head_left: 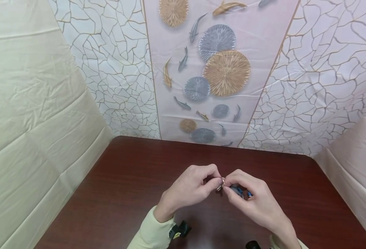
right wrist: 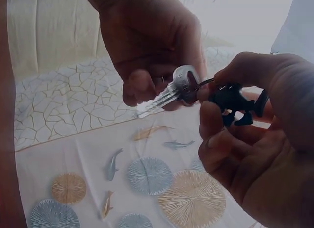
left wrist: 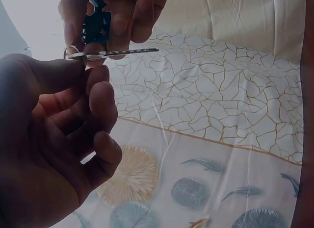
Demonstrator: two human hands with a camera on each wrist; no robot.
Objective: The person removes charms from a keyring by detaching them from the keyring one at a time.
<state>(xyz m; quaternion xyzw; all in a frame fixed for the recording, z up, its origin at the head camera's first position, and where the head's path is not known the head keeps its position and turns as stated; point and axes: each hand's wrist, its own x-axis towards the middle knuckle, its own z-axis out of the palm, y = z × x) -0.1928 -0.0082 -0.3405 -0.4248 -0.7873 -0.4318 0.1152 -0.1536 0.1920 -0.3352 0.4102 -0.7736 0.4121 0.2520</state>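
Both hands meet above the table in the head view. My left hand (head_left: 193, 185) pinches a thin metal key ring (left wrist: 74, 50) between thumb and forefinger. From the opposite side, my right hand (head_left: 254, 195) pinches the same ring with thumb and forefinger. A silver key (right wrist: 169, 93) hangs on the ring, its toothed blade pointing away from the right hand and past the left fingers. Under the right fingers dangles a small blue figure-shaped keychain charm (left wrist: 96, 23), partly hidden by the palm and looking almost black in the right wrist view.
The dark red-brown table (head_left: 133, 166) spreads beneath the hands. Behind it hangs a patterned cloth (head_left: 176, 103) with fish and round motifs, and a plain cream cloth (head_left: 30, 121) covers the left side. A black strap mount (head_left: 179, 230) sits at the left cuff.
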